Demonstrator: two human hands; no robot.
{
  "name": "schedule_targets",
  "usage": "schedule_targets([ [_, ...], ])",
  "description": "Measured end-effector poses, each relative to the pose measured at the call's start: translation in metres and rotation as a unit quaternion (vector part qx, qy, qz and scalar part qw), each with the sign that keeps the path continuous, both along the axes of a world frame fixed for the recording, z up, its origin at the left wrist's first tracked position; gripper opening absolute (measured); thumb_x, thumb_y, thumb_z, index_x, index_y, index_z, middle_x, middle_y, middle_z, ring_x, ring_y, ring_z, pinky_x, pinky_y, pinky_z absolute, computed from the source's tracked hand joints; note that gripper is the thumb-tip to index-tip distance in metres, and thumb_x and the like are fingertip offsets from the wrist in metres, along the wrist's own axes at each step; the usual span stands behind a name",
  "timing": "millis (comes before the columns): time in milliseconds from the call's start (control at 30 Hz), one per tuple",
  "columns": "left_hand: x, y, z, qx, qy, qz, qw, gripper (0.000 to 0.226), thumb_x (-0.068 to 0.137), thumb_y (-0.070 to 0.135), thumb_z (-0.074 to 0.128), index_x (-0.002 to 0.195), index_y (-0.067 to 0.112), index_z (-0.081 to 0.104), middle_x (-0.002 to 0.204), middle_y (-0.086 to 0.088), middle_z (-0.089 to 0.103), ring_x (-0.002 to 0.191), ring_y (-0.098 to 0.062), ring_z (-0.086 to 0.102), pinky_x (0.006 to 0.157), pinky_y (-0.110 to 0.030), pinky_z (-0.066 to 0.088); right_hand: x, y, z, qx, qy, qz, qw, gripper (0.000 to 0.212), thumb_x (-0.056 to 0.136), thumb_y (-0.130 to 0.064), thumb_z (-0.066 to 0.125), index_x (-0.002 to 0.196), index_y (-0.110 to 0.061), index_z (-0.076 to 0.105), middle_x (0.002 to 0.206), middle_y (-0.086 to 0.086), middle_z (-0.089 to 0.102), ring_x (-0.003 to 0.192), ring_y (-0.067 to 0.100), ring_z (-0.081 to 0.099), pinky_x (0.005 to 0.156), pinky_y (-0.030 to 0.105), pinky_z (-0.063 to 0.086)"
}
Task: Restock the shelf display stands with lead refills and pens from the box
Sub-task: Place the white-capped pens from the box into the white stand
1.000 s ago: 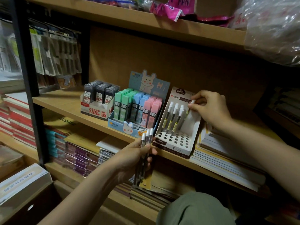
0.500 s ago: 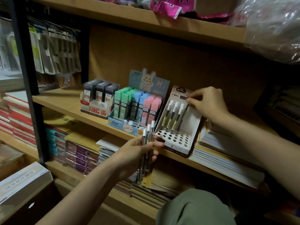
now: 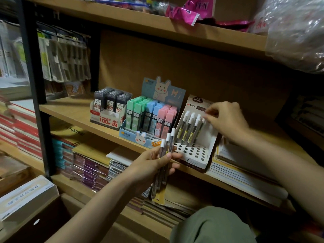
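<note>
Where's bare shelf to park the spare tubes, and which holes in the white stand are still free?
Bare shelf lies left of the grey refill box, up to the black post. In the white stand the front holes are free; only the back row holds tubes, under the right hand. The left hand holds the spares.

From my seat, the right hand [image 3: 226,120] covers the upper right of the white display stand [image 3: 198,155], so I cannot tell whether its fingertips hold a tube there. The left hand [image 3: 150,165] hides the middle of the clear tubes [image 3: 167,146] it grips; their exact count is unclear. Print on the stand's labels is too small to read. The plastic bag [image 3: 298,32] is cut off at the right edge, and the hanging packets [image 3: 64,58] at left are blurred.
</note>
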State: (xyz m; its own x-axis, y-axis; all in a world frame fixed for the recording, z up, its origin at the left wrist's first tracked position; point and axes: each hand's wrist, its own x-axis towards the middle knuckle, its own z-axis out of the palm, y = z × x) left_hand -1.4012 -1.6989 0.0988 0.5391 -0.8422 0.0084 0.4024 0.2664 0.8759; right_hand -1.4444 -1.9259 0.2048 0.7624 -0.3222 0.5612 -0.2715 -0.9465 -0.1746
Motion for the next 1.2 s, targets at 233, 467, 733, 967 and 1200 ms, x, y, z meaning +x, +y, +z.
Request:
schedule_targets([
  [233,0.002,0.002,0.001,-0.031,-0.038,-0.009,0.999,0.042,0.085,0.014,0.055,0.125,0.003,0.054,0.107,-0.008,0.072,0.087,-0.014,0.068,0.077,-0.024,0.056,-0.025,0.058,-0.013,0.219,0.009,0.172,0.960,0.021,0.083,-0.038,0.072,0.103,-0.034,0.066,0.087,-0.011,0.072,0.075,-0.002,0.069,0.063,0.012,0.054],
  [467,0.004,0.004,-0.001,-0.039,-0.060,-0.007,0.997,0.036,0.090,0.010,0.054,0.126,0.008,0.055,0.111,-0.013,0.070,0.092,-0.019,0.067,0.078,-0.028,0.057,-0.023,0.071,-0.018,0.358,-0.005,0.235,0.904,0.017,0.084,-0.006,0.072,0.101,-0.008,0.071,0.087,0.008,0.075,0.072,0.014,0.073,0.066,0.019,0.056],
  [733,0.005,0.000,-0.005,-0.029,-0.065,-0.007,0.997,0.035,0.091,0.016,0.054,0.125,0.010,0.058,0.112,-0.012,0.070,0.101,-0.023,0.068,0.084,-0.031,0.057,-0.026,0.068,-0.009,0.405,-0.028,0.244,0.881,0.022,0.080,0.001,0.074,0.096,-0.013,0.072,0.084,0.013,0.075,0.073,0.026,0.074,0.068,0.029,0.061],
  [967,0.014,-0.001,-0.014,0.067,-0.068,0.082,0.992,0.026,0.104,0.022,0.038,0.124,0.019,0.054,0.069,0.000,0.049,0.055,-0.008,0.042,0.049,-0.019,0.036,-0.033,0.013,0.032,0.169,-0.105,0.149,0.969,0.023,0.084,-0.009,0.073,0.104,-0.018,0.069,0.094,-0.005,0.070,0.083,0.004,0.070,0.071,0.015,0.057],
  [1200,0.011,-0.004,-0.012,0.079,-0.040,0.056,0.994,0.039,0.083,0.012,0.064,0.122,0.010,0.056,0.103,-0.014,0.053,0.093,-0.026,0.047,0.079,-0.031,0.038,-0.021,-0.002,0.000,0.168,-0.122,0.117,0.971,0.022,0.084,-0.009,0.073,0.103,-0.019,0.068,0.095,-0.002,0.070,0.086,0.012,0.070,0.077,0.026,0.059],
])
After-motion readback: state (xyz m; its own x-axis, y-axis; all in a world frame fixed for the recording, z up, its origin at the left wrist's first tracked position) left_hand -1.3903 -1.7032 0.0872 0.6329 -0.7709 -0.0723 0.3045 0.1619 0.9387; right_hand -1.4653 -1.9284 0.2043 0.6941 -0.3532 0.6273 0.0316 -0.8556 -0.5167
